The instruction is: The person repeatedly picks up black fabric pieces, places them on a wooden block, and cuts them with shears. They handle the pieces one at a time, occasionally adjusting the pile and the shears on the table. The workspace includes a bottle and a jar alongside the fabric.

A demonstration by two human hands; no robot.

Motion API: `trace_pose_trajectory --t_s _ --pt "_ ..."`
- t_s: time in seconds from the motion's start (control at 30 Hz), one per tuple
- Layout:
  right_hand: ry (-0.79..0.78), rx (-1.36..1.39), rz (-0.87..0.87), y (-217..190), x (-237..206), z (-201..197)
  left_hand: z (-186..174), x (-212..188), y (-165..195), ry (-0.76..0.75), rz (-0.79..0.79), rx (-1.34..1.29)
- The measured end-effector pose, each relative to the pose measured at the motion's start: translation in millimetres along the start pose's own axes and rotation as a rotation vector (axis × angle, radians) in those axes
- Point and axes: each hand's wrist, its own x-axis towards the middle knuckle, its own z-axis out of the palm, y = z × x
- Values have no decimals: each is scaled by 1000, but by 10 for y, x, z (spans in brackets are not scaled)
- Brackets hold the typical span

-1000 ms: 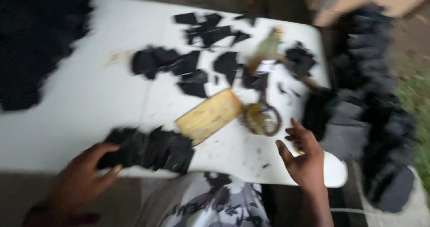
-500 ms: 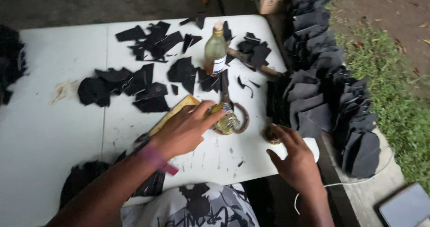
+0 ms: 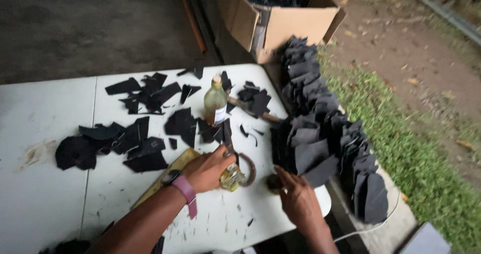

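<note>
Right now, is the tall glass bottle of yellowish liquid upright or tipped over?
Upright. The tall glass bottle stands on its base on the white table, neck pointing up, among black cut pieces; neither hand touches it.

open brown cardboard box (image 3: 280, 18) beyond table, white label (image 3: 220, 115) on bottle, perhaps paper

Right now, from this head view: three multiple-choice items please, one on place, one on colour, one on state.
1. Where is the cardboard box?
A. on the table
B. on the ground beyond the table
C. on the grass

2. What colour is the wristband?
A. green
B. pink
C. white

3. What is the left hand doing?
A. lying flat
B. gripping a small jar
C. holding the bottle

Answers: 1 B, the box sits past the far edge. 2 B, the band on the left wrist is pink. 3 B, the fingers wrap the jar; the bottle stands apart.
</note>
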Motion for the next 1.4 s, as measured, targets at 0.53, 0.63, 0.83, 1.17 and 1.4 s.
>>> trace_pose_trajectory --t_s 0.53,0.63,0.83,1.17,1.4 --pt "299 722 -123 -118 100 -39 -172 25 443 166 49 -281" --pt "239 648 -203 -108 13 -125 -178 16 492 213 20 -338" --pt "203 609 -294 -68 -61 -319 -261 -28 579 167 48 -553" --pt "295 1116 -100 161 -106 47 -52 -49 1088 144 -145 -815" --pt "226 1374 -222 131 -42 89 28 -266 1146 368 -4 -835"
